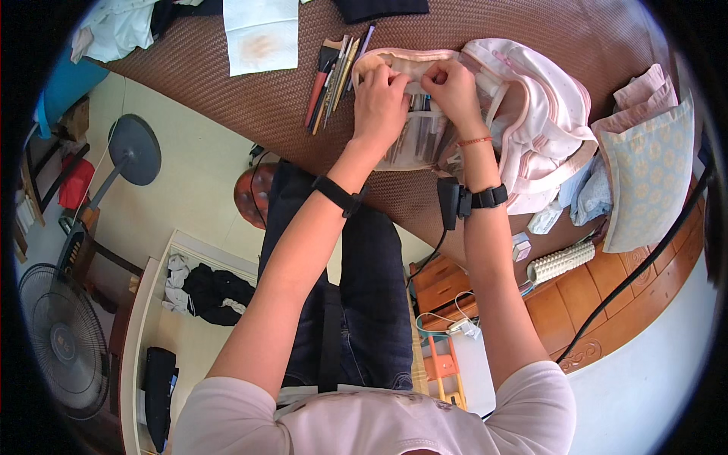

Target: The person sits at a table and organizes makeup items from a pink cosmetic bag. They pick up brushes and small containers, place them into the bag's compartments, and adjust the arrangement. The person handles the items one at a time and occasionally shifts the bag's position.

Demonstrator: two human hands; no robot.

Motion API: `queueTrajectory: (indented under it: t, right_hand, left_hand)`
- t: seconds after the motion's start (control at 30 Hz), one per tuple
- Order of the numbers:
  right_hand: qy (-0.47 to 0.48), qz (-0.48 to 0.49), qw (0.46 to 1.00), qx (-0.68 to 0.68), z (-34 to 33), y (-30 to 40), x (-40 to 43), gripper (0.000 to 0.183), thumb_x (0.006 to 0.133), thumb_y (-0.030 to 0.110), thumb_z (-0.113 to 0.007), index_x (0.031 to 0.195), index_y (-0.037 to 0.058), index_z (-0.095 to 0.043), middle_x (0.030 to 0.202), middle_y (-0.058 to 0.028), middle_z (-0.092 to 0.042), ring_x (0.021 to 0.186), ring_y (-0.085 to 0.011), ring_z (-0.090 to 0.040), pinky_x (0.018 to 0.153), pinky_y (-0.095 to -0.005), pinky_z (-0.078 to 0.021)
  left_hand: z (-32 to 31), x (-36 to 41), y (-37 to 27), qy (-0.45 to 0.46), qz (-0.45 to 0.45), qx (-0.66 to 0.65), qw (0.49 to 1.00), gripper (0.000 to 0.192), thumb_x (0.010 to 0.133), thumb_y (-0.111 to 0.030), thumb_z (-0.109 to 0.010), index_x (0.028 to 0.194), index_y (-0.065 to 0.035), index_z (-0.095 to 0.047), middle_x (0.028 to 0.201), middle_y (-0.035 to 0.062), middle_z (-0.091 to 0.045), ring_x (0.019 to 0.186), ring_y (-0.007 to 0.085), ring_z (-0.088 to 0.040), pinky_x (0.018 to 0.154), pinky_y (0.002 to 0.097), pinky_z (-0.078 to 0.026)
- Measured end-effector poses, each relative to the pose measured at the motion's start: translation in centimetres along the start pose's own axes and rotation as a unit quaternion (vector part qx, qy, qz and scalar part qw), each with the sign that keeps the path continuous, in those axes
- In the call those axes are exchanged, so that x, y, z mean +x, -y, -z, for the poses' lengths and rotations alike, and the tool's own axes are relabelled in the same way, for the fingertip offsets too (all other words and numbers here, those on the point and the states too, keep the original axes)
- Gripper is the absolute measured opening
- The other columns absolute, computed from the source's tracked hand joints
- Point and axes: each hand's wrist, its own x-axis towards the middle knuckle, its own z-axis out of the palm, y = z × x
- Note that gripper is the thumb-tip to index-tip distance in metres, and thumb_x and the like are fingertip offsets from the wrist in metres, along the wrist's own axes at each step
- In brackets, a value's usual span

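A pink-and-white fabric cosmetic bag [554,114] lies opened on the woven mat, its brush panel [406,162] folded out to the left. Several makeup brushes [424,136] sit behind a pale band in that panel. My left hand [381,105] and my right hand [455,94] are close together over it. Both seem to pinch the translucent flap [416,87] between thumb and fingers; the exact grip is partly hidden by the fingers. Left of my left hand, loose brushes [335,79] lie side by side on the mat.
A stained paper tissue [261,37] lies on the woven mat [187,68]. A patterned pillow [648,176], a tissue pack [545,218] and a white textured roller [560,263] are at the right. Below the mat's edge are a round stool [253,196] and a fan [62,341].
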Motion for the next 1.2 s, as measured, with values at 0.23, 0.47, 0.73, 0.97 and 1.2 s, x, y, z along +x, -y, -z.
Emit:
queueTrajectory:
  t: [0.23, 0.47, 0.73, 0.97, 1.2]
  right_hand:
    - [-0.022, 0.019, 1.0, 0.005, -0.4, 0.2, 0.0, 0.016, 0.075, 0.012, -0.069, 0.084, -0.0014, -0.066, 0.072, -0.0104, -0.064, 0.064, -0.0181, -0.06, 0.063, -0.0312, -0.0493]
    - [0.0, 0.026, 1.0, 0.008, -0.6, 0.0, -0.9, 0.014, 0.077, 0.01, -0.065, 0.086, -0.001, -0.067, 0.081, -0.016, -0.065, 0.074, -0.0275, -0.065, 0.067, -0.0358, -0.0506]
    - [-0.087, -0.104, 0.961, 0.243, -1.4, 1.1, -1.6, 0.018, 0.089, 0.015, -0.062, 0.092, -0.0016, -0.068, 0.083, -0.0092, -0.068, 0.065, -0.013, -0.057, 0.059, -0.0263, -0.0453]
    - [-0.051, -0.245, 0.723, 0.644, -0.4, 1.6, -3.8, 0.02, 0.096, 0.021, -0.059, 0.098, 0.0022, -0.065, 0.078, 0.0004, -0.062, 0.056, -0.003, -0.041, 0.048, -0.0172, -0.031]
    - [-0.064, -0.225, 0.752, 0.616, 1.7, 2.5, -4.7, 0.021, 0.096, 0.021, -0.06, 0.101, 0.0007, -0.063, 0.081, 0.0001, -0.063, 0.058, -0.0035, -0.045, 0.049, -0.0169, -0.0322]
  left_hand:
    - [0.5, 0.0, 0.1, -0.007, 0.018, -0.078, 0.997, 0.02, 0.081, -0.005, -0.066, 0.101, -0.0054, -0.063, 0.098, 0.0114, -0.052, 0.094, 0.0302, -0.057, 0.081, 0.0398, -0.048]
    - [4.9, -0.5, 3.2, -0.197, 0.175, -0.094, 0.96, 0.015, 0.085, -0.005, -0.06, 0.099, -0.0018, -0.055, 0.097, 0.0143, -0.05, 0.09, 0.0315, -0.054, 0.08, 0.0407, -0.044]
    - [5.6, -1.3, 6.5, -0.088, 0.196, 0.037, 0.976, 0.02, 0.091, -0.019, -0.06, 0.097, -0.0001, -0.057, 0.088, 0.0123, -0.057, 0.083, 0.0274, -0.057, 0.077, 0.0388, -0.047]
    - [6.2, -1.1, 4.1, -0.132, 0.17, -0.06, 0.975, 0.017, 0.094, -0.016, -0.057, 0.096, 0.0007, -0.054, 0.092, 0.0153, -0.056, 0.085, 0.0313, -0.058, 0.076, 0.0424, -0.046]
    - [2.7, -0.1, -1.6, -0.05, 0.154, -0.354, 0.921, 0.017, 0.088, -0.011, -0.066, 0.097, 0.0007, -0.057, 0.087, 0.0105, -0.063, 0.073, 0.0205, -0.062, 0.066, 0.0318, -0.05]
